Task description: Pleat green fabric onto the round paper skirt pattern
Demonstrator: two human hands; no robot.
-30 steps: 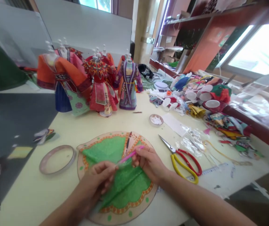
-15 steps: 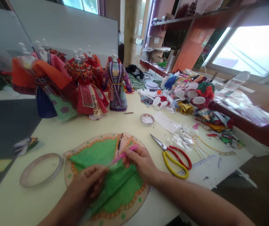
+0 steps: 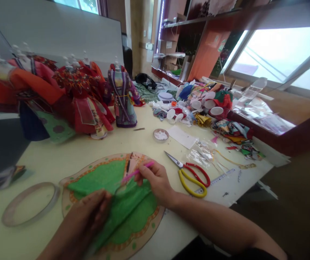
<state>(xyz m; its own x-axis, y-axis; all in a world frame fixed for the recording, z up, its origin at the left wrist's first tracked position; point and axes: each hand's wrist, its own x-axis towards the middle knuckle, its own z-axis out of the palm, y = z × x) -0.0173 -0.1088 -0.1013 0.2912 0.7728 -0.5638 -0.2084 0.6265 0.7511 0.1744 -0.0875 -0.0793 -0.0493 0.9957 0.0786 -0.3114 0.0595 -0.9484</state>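
Note:
A round green fabric piece (image 3: 133, 213) with an orange patterned border lies on the pale yellow table (image 3: 70, 151) in front of me. My right hand (image 3: 155, 182) is closed on a thin pink stick-like tool (image 3: 137, 172), its tip touching the green fabric near a fold. My left hand (image 3: 86, 218) rests on the fabric at its left side, fingers curled and pressing a fold down; it looks blurred.
Scissors (image 3: 190, 173) with red and yellow handles lie right of the fabric. A clear round ring (image 3: 29, 204) lies to the left. Several costumed doll mannequins (image 3: 122, 95) stand at the back. Fabric scraps and small cups (image 3: 211, 108) crowd the right side, by a ruler (image 3: 217, 179).
The view has swung to the right, so everything has shifted left in the picture. Both hands stay on the green fabric, and the pink tool is still in my right hand.

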